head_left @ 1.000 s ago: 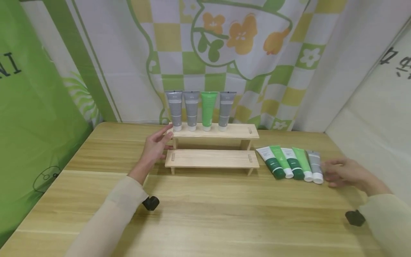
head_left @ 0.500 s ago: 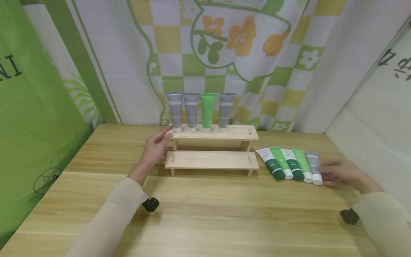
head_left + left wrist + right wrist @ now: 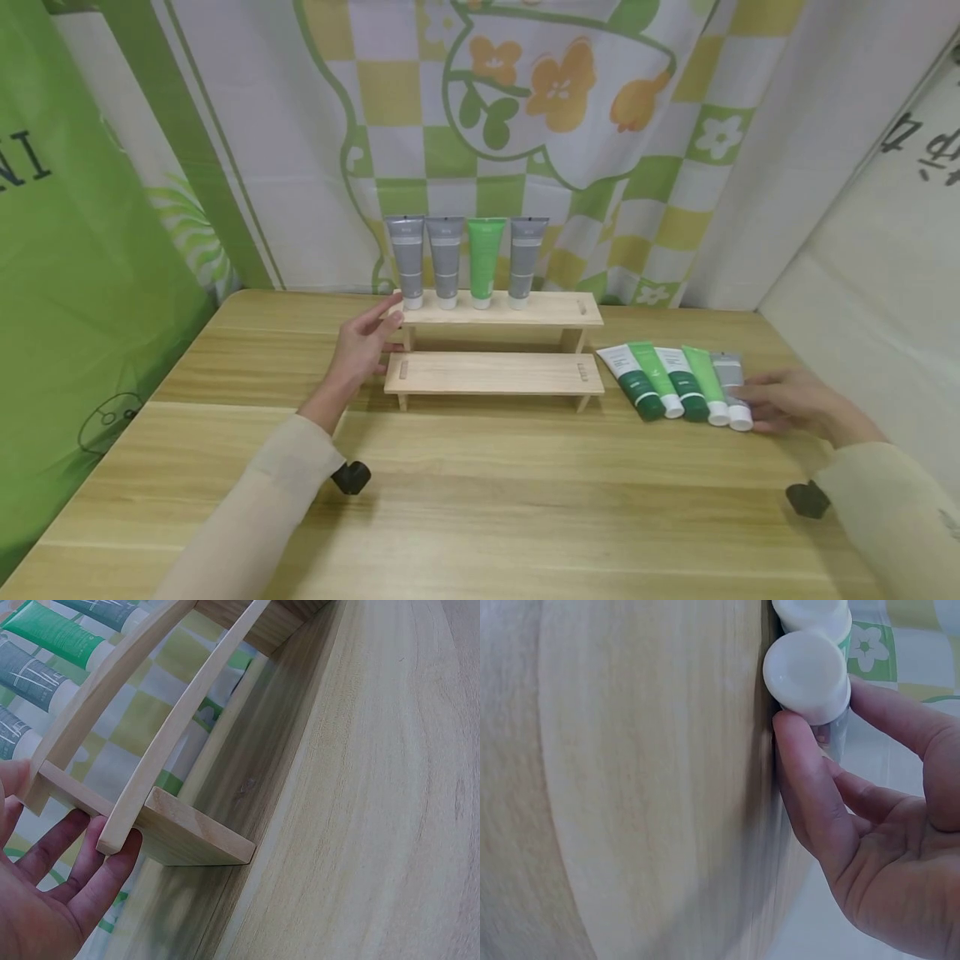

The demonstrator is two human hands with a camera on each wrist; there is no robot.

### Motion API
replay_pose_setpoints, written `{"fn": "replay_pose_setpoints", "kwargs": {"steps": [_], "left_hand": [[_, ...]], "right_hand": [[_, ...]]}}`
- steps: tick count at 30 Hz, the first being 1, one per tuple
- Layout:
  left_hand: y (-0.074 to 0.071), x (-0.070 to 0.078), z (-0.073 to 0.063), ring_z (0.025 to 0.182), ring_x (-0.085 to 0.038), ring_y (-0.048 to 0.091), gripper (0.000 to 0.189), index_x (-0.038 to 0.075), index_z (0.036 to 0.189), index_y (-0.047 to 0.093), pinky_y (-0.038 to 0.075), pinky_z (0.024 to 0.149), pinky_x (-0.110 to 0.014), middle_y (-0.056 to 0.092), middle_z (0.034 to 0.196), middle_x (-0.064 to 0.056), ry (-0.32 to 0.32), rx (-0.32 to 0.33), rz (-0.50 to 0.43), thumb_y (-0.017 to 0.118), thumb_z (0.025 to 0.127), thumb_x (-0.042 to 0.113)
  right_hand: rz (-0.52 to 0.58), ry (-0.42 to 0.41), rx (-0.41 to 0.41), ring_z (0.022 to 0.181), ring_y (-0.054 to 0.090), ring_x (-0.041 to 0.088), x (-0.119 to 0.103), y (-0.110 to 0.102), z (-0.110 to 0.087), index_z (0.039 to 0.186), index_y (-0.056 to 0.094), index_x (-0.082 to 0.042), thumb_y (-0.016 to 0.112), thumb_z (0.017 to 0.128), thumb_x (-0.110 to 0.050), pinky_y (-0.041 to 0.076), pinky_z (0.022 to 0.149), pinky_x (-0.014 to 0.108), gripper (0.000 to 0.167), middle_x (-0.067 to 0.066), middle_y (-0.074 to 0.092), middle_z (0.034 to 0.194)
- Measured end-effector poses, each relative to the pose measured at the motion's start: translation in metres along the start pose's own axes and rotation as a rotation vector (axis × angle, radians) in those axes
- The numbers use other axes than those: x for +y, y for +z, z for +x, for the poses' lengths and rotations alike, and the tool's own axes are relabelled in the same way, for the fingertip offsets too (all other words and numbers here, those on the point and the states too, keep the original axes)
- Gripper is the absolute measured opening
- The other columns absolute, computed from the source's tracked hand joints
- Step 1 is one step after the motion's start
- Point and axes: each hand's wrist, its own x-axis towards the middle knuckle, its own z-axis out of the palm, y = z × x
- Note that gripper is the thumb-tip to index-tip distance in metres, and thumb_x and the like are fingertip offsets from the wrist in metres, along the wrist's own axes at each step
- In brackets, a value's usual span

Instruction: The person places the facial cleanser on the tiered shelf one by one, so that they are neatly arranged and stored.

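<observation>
A two-step wooden display stand (image 3: 495, 372) has several squeeze tubes standing cap-down on its upper step: grey tubes (image 3: 446, 260) and one green tube (image 3: 484, 260). My left hand (image 3: 362, 346) holds the stand's left end; in the left wrist view its fingertips (image 3: 124, 844) touch the end of a board. To the right, a row of tubes lies on the table. At its right end my right hand (image 3: 798, 404) pinches a grey tube (image 3: 727, 367), covering part of it. The right wrist view shows that tube's white cap (image 3: 806, 677) between thumb and fingers.
Left of the grey tube lie light green tubes (image 3: 703, 375) and white-and-dark-green tubes (image 3: 632, 379), side by side near the stand's right end. The wooden table (image 3: 480, 500) stretches in front. A patterned curtain (image 3: 570, 125) hangs behind, with fabric at both sides.
My right hand has moved left from beside the row onto the grey tube at its end. My left hand stays at the stand, and the standing tubes have not moved.
</observation>
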Motion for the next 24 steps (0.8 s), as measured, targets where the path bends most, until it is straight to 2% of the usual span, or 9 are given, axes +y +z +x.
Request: {"fn": "replay_pose_setpoints", "kwargs": {"steps": [7, 17, 24], "left_hand": [[0.0008, 0.0017, 0.0007, 0.099, -0.032, 0.069, 0.049, 0.037, 0.147, 0.051, 0.054, 0.057, -0.029, 0.057, 0.142, -0.012, -0.006, 0.001, -0.013, 0.059, 0.1, 0.047], [0.0012, 0.0017, -0.0001, 0.092, -0.027, 0.072, 0.049, 0.034, 0.147, 0.051, 0.055, 0.055, -0.031, 0.059, 0.139, -0.013, 0.003, 0.011, -0.022, 0.06, 0.101, 0.045], [0.0013, 0.0016, -0.0003, 0.094, -0.029, 0.071, 0.049, 0.035, 0.148, 0.051, 0.054, 0.055, -0.03, 0.058, 0.141, -0.013, -0.004, 0.009, -0.021, 0.059, 0.101, 0.045]], "right_hand": [[-0.019, 0.007, 0.015, 0.082, 0.067, 0.016, -0.0044, 0.003, -0.0016, 0.141, 0.016, 0.026, 0.059, 0.102, -0.022, 0.06, 0.073, 0.034, 0.075, 0.004, 0.067, 0.09], [-0.054, 0.004, 0.026, 0.081, 0.067, 0.016, -0.0034, 0.0032, 0.001, 0.138, 0.024, 0.024, 0.06, 0.102, -0.023, 0.06, 0.072, 0.035, 0.07, 0.005, 0.067, 0.09], [-0.041, -0.002, 0.026, 0.081, 0.067, 0.016, 0.0011, 0.0024, 0.0049, 0.141, 0.017, 0.026, 0.06, 0.102, -0.023, 0.06, 0.072, 0.035, 0.076, 0.005, 0.068, 0.09]]}}
